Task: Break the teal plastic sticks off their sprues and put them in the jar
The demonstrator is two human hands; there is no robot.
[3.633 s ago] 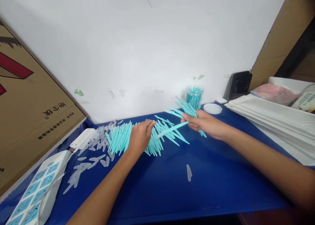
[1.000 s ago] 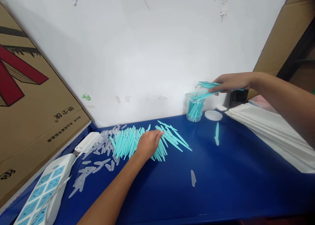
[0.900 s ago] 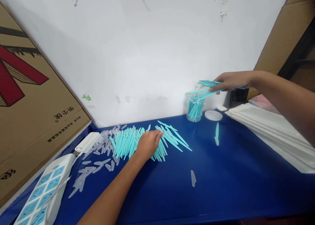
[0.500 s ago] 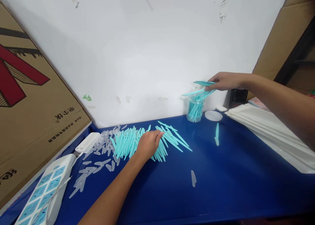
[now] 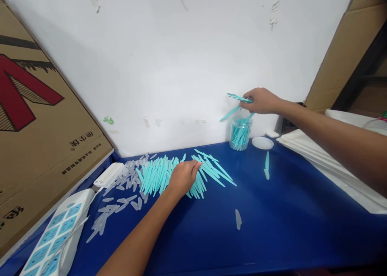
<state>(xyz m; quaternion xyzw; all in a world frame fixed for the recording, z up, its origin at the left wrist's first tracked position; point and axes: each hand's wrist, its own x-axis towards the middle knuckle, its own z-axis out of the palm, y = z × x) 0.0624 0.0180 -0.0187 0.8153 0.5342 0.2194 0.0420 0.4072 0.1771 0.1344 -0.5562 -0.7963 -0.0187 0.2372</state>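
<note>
My right hand (image 5: 260, 100) is closed around several turquoise eyebrow razors (image 5: 236, 97), just above a clear jar (image 5: 240, 135). The held razors point different ways; one slants down to the left. More turquoise razors stand packed inside the jar. My left hand (image 5: 184, 175) rests over a spread pile of turquoise razors (image 5: 155, 175), its thumb pressed against curled fingers. Whatever lies within its grip is hidden. Left of the pile, translucent blade covers (image 5: 130, 179) lie scattered.
A white round lid (image 5: 263, 143) lies right of the jar. One lone razor (image 5: 267, 165) and one loose blade cover (image 5: 238, 219) are on the blue tabletop (image 5: 211, 239). A power strip (image 5: 57, 235) sits at left, white sheets (image 5: 326, 167) at right, and a cardboard box (image 5: 45, 119) borders the left.
My right hand has shifted a little left over the jar, and the razors in it have tilted and risen from its rim. My left hand has stayed in place.
</note>
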